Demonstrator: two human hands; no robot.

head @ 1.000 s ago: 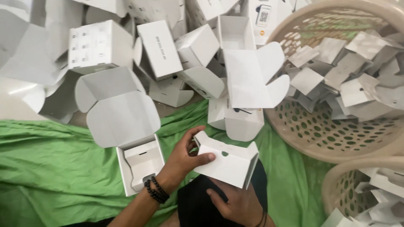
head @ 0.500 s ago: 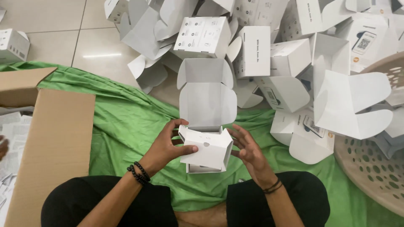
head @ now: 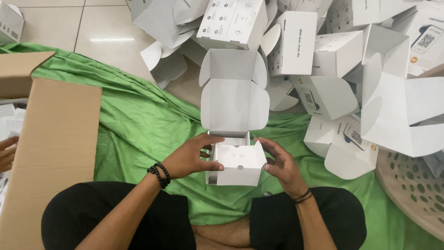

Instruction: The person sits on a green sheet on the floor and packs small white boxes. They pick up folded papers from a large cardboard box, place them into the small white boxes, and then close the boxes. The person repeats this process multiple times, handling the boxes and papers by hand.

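Far to the left of both hands, another person's fingertips are showing at the frame edge, beside a flat brown cardboard sheet that is lying over the green cloth. Coming right, the left hand is gripping the left side of a small white carton, thumb on its front flap, so the carton is staying steady above the lap. Its long lid is standing open, pointing away from the person, which is leaving the inside free to reach. On the other side, the right hand is spreading open with fingers curved, close to the carton's right edge; whether it is touching I cannot tell. Beyond the hands, a heap of white folded boxes is lying, and at far right a perforated beige basket is waiting within arm's reach.
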